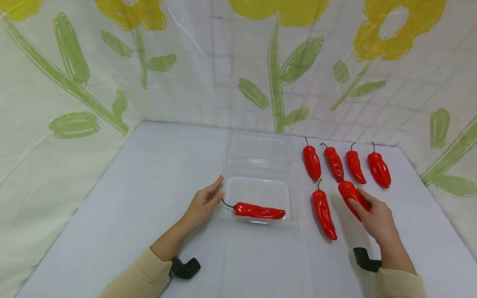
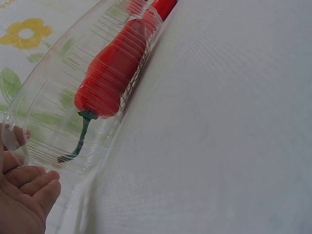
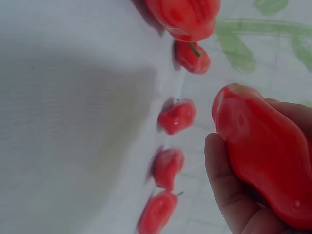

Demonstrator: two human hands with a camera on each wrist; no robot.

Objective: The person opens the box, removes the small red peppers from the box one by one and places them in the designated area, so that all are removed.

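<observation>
A clear plastic clamshell box (image 1: 294, 194) lies with its lid folded back on the table. Inside its front part rests one red chili pepper (image 1: 258, 210), stem to the left. My left hand (image 1: 203, 203) pinches the box's left rim; through the plastic, the left wrist view shows the same pepper (image 2: 109, 68). On the right, my right hand (image 1: 378, 219) grips another red pepper (image 1: 350, 191) between thumb and fingers, held above the table with its stem pointing away. The right wrist view shows this held pepper (image 3: 265, 151) close up.
One loose red pepper (image 1: 324, 213) lies between the box and my right hand. Several more peppers (image 1: 379, 169) form a row near the table's back edge. Behind the white table (image 1: 167, 157) hangs a flower-printed curtain (image 1: 193, 74).
</observation>
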